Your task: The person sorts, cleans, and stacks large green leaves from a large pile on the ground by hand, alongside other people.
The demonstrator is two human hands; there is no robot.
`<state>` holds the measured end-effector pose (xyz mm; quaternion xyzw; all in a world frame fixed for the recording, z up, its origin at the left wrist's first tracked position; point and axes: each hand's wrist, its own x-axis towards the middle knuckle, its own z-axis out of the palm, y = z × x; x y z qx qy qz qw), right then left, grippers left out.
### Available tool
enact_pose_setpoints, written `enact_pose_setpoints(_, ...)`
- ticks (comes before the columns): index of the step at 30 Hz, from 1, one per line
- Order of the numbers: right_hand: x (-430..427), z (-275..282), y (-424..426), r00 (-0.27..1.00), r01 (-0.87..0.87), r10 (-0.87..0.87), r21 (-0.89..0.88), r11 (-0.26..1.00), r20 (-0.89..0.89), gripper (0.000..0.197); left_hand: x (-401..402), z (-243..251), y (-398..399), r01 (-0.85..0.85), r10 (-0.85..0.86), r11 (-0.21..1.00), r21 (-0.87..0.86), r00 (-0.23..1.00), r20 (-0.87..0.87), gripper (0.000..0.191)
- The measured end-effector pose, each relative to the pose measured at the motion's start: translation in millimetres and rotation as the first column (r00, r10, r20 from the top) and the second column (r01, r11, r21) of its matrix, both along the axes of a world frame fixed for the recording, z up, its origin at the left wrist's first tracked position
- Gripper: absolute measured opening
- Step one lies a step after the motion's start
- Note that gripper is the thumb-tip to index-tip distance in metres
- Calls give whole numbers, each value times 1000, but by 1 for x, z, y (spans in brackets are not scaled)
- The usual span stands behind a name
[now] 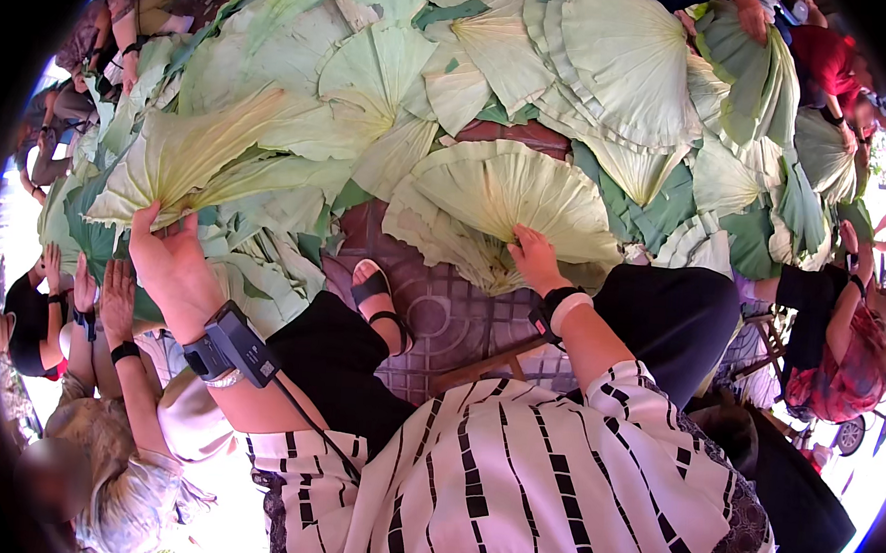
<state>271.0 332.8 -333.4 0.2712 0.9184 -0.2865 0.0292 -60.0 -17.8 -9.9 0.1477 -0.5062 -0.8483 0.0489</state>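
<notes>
My left hand (176,277), palm turned up, holds a pale green folded lotus leaf (186,154) by its narrow base. That leaf fans away over the pile, and its far end overlaps other leaves. Before my right knee lies a fan-shaped stack of lotus leaves (508,182), several layers thick. The fingers of my right hand (538,259) grip it where the veins meet; their tips are partly hidden. Both my wrists carry strapped devices.
A broad heap of lotus leaves (379,70) spreads ahead over paving tiles (441,314). My sandalled foot (374,295) and a wooden stool edge (491,365) are close below. Other people's hands (117,301) work at the left; another person's hand (753,22) holds leaves at upper right.
</notes>
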Motion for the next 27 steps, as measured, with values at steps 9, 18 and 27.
enact_pose_setpoints(9,-5,8,-6,922,121,-91,56,991,-375,44,-10,0,-12,-32,32,999,12,998,47,24)
enact_pose_setpoints(18,11,14,-19,998,-63,62,43,997,26,48,-10,-3,-5,-14,12,1000,26,998,56,21)
enact_pose_setpoints(27,-73,111,-43,903,-35,-17,-114,993,-429,31,18,0,31,49,-51,999,20,992,112,23)
